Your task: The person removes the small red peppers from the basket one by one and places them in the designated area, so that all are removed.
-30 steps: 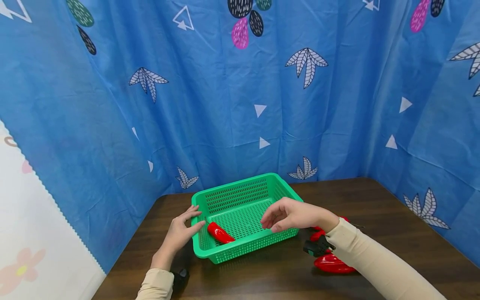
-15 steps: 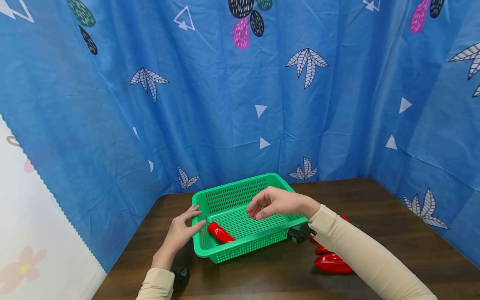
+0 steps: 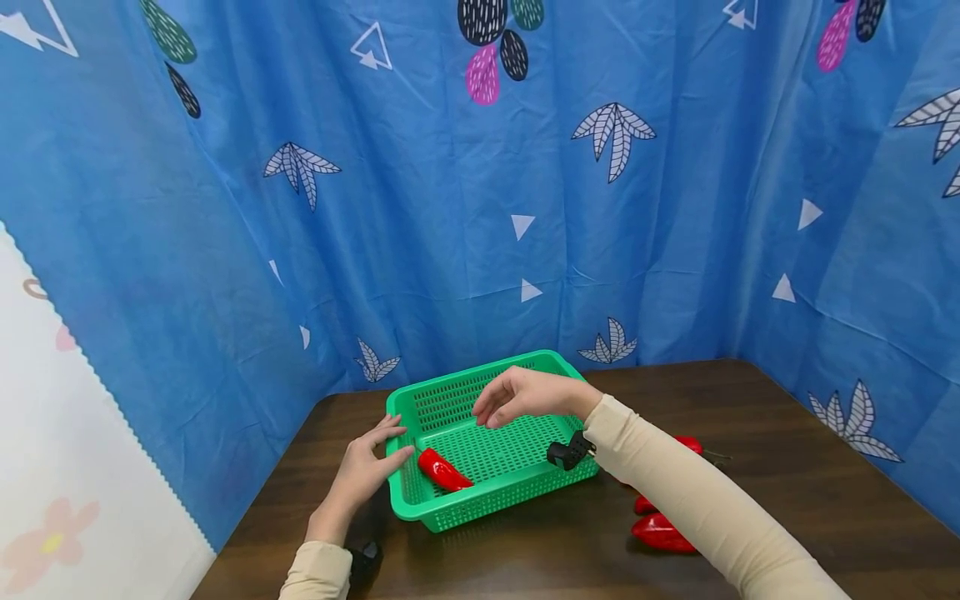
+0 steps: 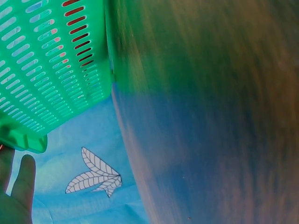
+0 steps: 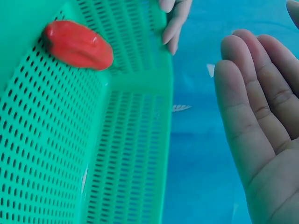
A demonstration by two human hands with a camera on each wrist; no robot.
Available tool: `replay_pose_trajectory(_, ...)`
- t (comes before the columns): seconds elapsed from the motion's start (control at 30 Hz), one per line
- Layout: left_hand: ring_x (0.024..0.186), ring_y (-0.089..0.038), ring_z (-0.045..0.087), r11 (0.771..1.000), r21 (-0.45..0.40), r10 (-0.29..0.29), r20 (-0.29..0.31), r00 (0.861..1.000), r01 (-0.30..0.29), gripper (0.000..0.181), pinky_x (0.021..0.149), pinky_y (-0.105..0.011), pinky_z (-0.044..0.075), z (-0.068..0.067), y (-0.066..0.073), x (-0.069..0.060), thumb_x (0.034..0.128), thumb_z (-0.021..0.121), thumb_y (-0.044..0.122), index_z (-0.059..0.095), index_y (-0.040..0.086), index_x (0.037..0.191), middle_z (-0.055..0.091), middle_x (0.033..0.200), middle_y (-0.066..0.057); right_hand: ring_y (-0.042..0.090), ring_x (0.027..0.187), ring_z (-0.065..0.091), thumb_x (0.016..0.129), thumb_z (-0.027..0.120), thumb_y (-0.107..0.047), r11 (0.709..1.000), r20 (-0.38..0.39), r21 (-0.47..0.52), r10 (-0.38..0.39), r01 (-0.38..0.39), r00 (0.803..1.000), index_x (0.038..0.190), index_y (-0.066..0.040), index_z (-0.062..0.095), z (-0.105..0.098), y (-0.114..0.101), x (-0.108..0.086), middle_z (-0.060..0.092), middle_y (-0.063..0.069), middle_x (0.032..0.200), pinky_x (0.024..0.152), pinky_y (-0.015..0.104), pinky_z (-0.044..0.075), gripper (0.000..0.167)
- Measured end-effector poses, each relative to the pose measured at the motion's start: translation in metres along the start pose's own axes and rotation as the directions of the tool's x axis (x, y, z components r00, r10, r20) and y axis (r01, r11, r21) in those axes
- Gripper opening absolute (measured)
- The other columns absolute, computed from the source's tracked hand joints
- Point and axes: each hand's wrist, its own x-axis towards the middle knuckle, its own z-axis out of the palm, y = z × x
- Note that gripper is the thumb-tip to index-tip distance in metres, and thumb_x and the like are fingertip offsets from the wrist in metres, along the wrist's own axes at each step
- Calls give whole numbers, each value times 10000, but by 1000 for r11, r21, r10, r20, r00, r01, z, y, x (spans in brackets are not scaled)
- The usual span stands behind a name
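Note:
A green plastic basket (image 3: 517, 482) with slotted walls stands on the table, and one red chili pepper (image 3: 444, 470) lies inside near its left end. My left hand (image 3: 362, 471) rests at the basket's left rim, its fingers and thumb spread and relaxed against it. The left wrist view shows only part of that hand below the rim. Above the basket hovers my right hand (image 3: 528, 395), fingers loosely bent, holding nothing. In the right wrist view its fingers (image 5: 254, 93) are extended and the palm is bare.
Right of the basket, several red peppers (image 3: 663, 533) lie on the dark wooden table (image 3: 810, 500), partly hidden by my right sleeve (image 3: 697, 487). A blue patterned curtain (image 3: 450, 208) hangs behind the table. White cloth (image 3: 82, 467) shows at the left.
My right hand has moved left and slightly farther back over the basket, uncovering part of its right side. My left hand and the pepper in the basket have stayed in place.

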Motion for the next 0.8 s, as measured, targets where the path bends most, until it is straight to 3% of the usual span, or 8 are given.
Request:
replay_pose_trajectory(0.13,1515,-313,306,1000,-3,2,6,1000,-2,501,1183,-610,299,2,0,0,898,757,255,642,2,1315,502,1523,-118,348,1157,666,932,674,-45,999,-23,3,48,-48,999,1248,12,666,-3,8,5,719,132,1194,960,366,575,322)
replay_pose_trajectory(0.37,1515,-309,308,1000,4,7,-4,1000,-7,502,1173,-620,311,1,-1,-1,902,753,267,641,16,1322,495,1530,-104,186,1077,698,938,674,-68,996,-33,10,94,-93,995,1246,-7,670,-7,20,26,714,116,1205,1007,410,551,314)
replay_pose_trajectory(0.5,1516,-313,304,1000,12,9,-1,1000,-9,513,1175,-621,304,2,-3,-1,905,751,277,634,15,1330,486,1538,-103,180,1072,699,933,676,-60,993,-30,23,117,-117,993,1265,5,654,-7,26,39,687,180,1252,1028,453,534,339)
replay_pose_trajectory(0.63,1516,-309,305,1000,10,6,-4,1000,-6,511,1180,-613,301,3,-3,0,904,753,275,636,14,1327,488,1537,-105,176,1064,702,931,682,-68,989,-41,25,148,-147,988,1269,-5,653,-7,35,49,654,230,1294,992,400,557,345)
replay_pose_trajectory(0.8,1517,-306,304,1000,13,-7,-7,1000,7,507,1185,-611,293,5,-3,1,904,754,281,640,19,1323,491,1535,-96,333,1149,671,927,693,-86,984,-41,-3,180,-180,983,1269,2,649,-1,41,58,703,140,1226,967,375,569,355)
